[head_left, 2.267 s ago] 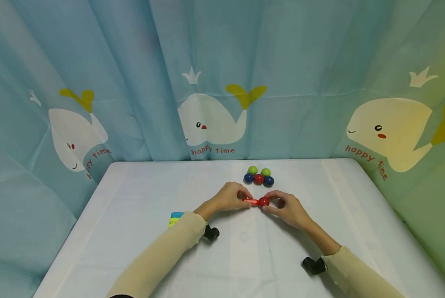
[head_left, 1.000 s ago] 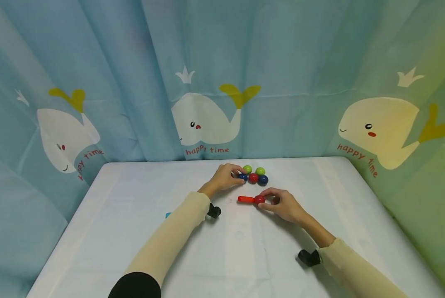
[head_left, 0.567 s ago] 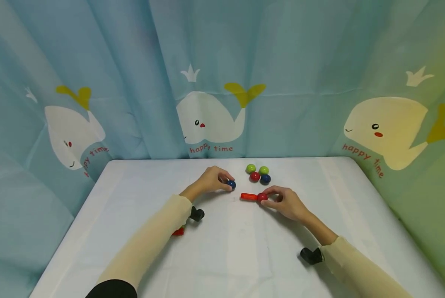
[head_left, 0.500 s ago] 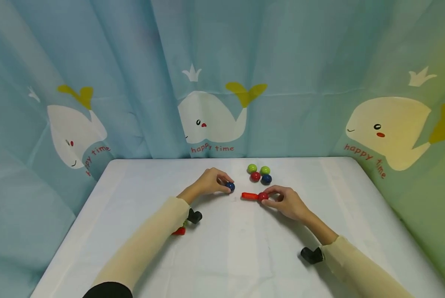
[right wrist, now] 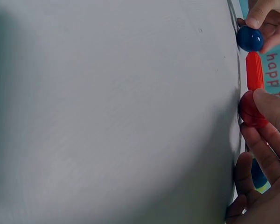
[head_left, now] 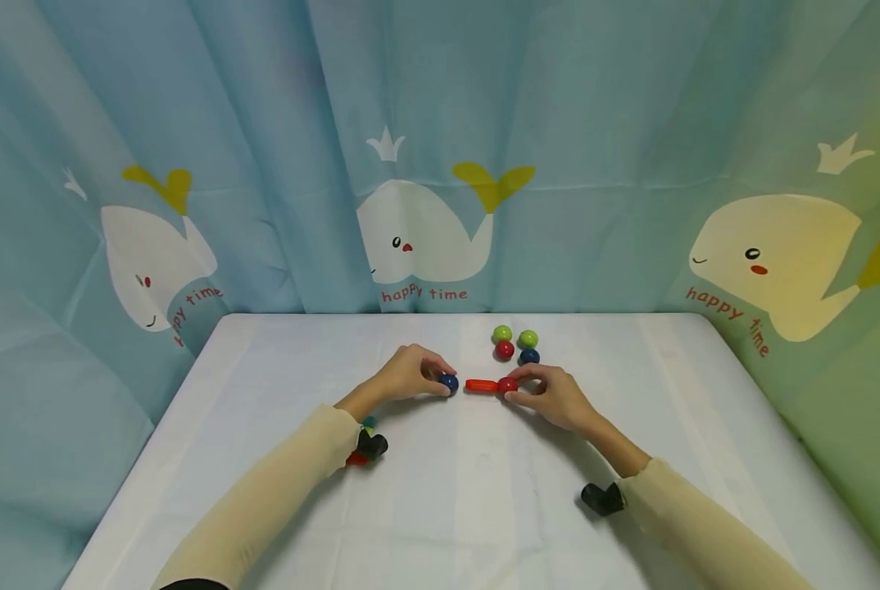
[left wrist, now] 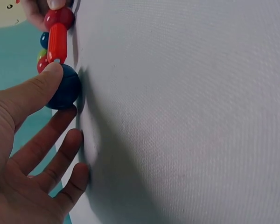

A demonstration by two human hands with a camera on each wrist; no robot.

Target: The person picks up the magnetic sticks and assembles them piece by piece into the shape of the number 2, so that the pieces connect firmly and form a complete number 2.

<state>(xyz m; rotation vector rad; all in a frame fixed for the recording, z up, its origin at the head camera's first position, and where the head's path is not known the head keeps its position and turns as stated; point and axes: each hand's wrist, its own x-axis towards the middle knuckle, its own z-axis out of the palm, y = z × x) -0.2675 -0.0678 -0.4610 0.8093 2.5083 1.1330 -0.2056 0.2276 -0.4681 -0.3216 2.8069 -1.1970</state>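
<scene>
My left hand (head_left: 412,374) pinches a glossy blue ball (head_left: 450,384) between thumb and fingers, low over the table. Facing it, my right hand (head_left: 554,396) pinches a red ball (head_left: 508,386) joined to the end of a red rod (head_left: 481,385). The rod points left at the blue ball; the head view shows a small gap between them. In the left wrist view the blue ball (left wrist: 65,88) sits right by the rod's free end (left wrist: 58,44), partly behind my thumb. The right wrist view shows the rod (right wrist: 255,71) between both balls.
Behind the hands lie two green balls (head_left: 502,333), a red ball (head_left: 504,350) and a blue ball (head_left: 529,356). Blue, green and red pieces (head_left: 357,459) are partly hidden under the left forearm. A whale-print curtain (head_left: 595,164) hangs behind the white table (head_left: 469,508).
My left hand let go of the red rod, took the left blue ball from the group at the back, and brought it toward the rod's free end. My right hand kept hold of the red ball.
</scene>
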